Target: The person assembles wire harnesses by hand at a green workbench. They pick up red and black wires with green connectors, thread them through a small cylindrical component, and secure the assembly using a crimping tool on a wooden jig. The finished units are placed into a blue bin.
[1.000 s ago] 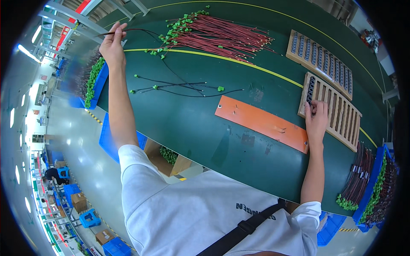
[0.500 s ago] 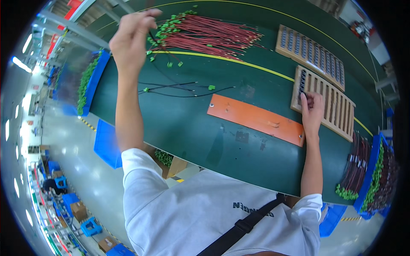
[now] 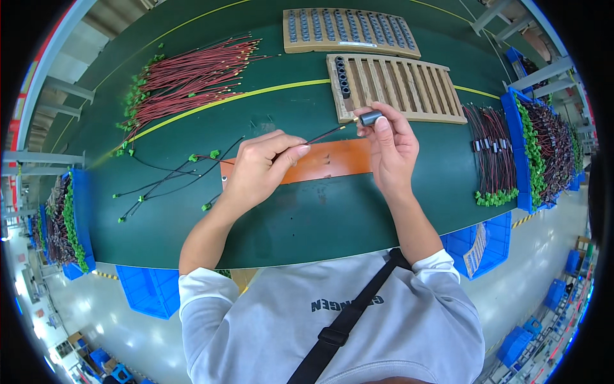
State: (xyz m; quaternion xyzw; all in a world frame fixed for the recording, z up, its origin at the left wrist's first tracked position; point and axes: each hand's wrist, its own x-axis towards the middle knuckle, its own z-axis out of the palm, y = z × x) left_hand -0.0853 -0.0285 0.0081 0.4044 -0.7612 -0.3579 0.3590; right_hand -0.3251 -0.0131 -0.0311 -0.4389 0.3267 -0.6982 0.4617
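A dark grey ferrite core [image 3: 369, 118], a short cylinder, is pinched between the thumb and fingers of my right hand [image 3: 395, 148]. My left hand [image 3: 265, 165] is closed on a thin dark red and black wire cable [image 3: 327, 134]. Its bare tips point at the core's near end; whether one has entered the hole I cannot tell. Beneath both hands lies an orange strip [image 3: 326, 160] on the green table. Just beyond the right hand, a slotted wooden rack [image 3: 409, 114] holds several dark cores [image 3: 343, 78] in its leftmost slot.
Behind it stands a second rack [image 3: 307, 47] filled with cores. Red wires [image 3: 198, 70] with green connectors spread at the far left, black wires [image 3: 166, 180] nearer. Bundled cables [image 3: 491, 153] lie at the right edge beside a blue bin [image 3: 519, 150]; another blue bin [image 3: 82, 221] stands left.
My left hand has come from the far left wire pile to the middle with a cable. My right hand has lifted a core from the rack and brought it towards the cable. The view has turned right.
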